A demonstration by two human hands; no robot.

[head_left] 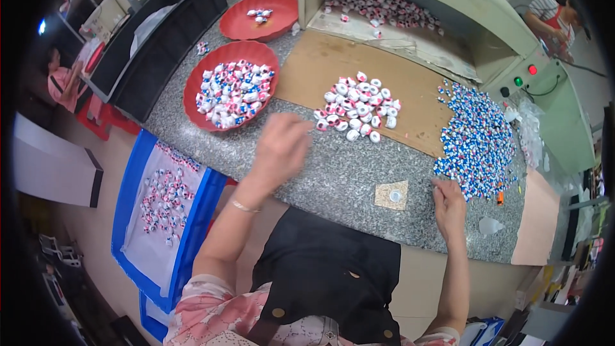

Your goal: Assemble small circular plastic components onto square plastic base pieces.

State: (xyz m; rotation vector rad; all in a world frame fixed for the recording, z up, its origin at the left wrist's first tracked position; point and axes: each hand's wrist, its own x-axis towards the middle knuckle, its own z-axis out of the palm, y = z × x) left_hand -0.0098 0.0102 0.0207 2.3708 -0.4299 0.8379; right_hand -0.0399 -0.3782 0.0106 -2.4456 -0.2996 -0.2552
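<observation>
Looking down at a speckled grey stone worktop [333,186] in a cluttered workshop-type room. Starting far left and low: blue tray [191,230] with a white liner and loose pink-and-white bits [168,198] inside. Next, black crate [170,41], angled along the worktop's left end. Then a red bowl [191,93] heaped with white, pink and blue pieces [234,93], plus another red bowl [282,18] just behind, holding only a few. Just right of the heaped bowl, left hand [282,144] over the stone, pretty blurry, with fingers curled in. Can't tell if clamped on anything. Past that, a pile of white-and-pink pieces [362,106], partly on a cardboard sheet [307,64]. Then right hand [450,202] at the near-left edge of a big blue-and-white heap [475,134], with thumb and index close together. Can't tell if pinching a piece.
</observation>
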